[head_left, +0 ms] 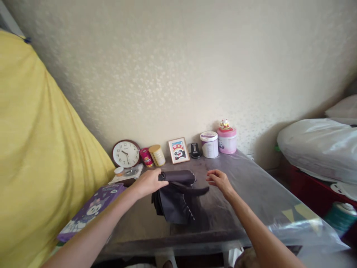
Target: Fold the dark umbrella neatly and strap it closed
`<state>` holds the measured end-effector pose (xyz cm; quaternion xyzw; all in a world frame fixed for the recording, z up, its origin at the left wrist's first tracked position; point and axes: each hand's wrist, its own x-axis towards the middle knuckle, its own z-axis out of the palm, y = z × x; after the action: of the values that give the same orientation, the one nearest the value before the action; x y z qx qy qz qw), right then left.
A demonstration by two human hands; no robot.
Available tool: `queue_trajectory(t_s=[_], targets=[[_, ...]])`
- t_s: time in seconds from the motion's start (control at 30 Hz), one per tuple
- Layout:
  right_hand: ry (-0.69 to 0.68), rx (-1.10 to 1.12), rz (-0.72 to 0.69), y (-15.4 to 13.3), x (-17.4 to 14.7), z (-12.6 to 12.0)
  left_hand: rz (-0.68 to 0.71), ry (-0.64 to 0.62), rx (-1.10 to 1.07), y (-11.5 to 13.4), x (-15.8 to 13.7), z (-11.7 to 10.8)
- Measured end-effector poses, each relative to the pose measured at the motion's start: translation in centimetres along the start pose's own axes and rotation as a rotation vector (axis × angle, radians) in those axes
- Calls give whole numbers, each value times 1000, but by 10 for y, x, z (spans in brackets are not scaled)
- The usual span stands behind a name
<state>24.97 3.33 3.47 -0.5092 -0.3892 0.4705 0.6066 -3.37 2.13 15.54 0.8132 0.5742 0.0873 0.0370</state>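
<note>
A dark folding umbrella (175, 203) is held just above the table, its loose fabric hanging down in folds. My left hand (150, 182) is wrapped round it near the rib ends, with the handle sticking out to the left behind my wrist. A dark strap or fabric flap (196, 191) juts out from it to the right. Off the end of the umbrella, my right hand (219, 180) is in the air with its fingers slightly bent and apart, holding nothing.
Along the wall stand a round clock (126, 153), several tins and tubs, a framed panda picture (179, 150) and a small black object (195, 150). A purple bag (92, 210) lies at left beside a yellow curtain (44, 130). Clear plastic covers the table (251, 193).
</note>
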Motion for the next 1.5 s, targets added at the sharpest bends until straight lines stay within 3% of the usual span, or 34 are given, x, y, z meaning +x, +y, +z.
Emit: queue_trajectory(t_s=[0.07, 0.2, 0.4, 0.6, 0.8, 1.0, 1.17, 1.3, 1.5], targets=[[7, 3, 13, -1, -1, 0, 36, 47, 208, 4, 0, 3], [1, -9, 21, -1, 0, 1, 120, 87, 415, 4, -3, 8], [-6, -24, 7, 2, 3, 3, 309, 280, 729, 1, -4, 16], [-15, -63, 4, 6, 5, -2, 409, 358, 794, -2, -3, 15], [21, -101, 1, 10, 9, -9, 435, 294, 791, -1, -6, 20], [50, -120, -3, 7, 7, -9, 218, 187, 571, -13, -5, 18], [-7, -173, 41, 9, 7, -6, 44, 84, 354, -18, -3, 22], [-99, -250, 105, 13, 3, -2, -22, 69, 139, -21, -2, 30], [-355, -367, 200, 10, -11, 7, -120, 1, -301, -25, -2, 37]])
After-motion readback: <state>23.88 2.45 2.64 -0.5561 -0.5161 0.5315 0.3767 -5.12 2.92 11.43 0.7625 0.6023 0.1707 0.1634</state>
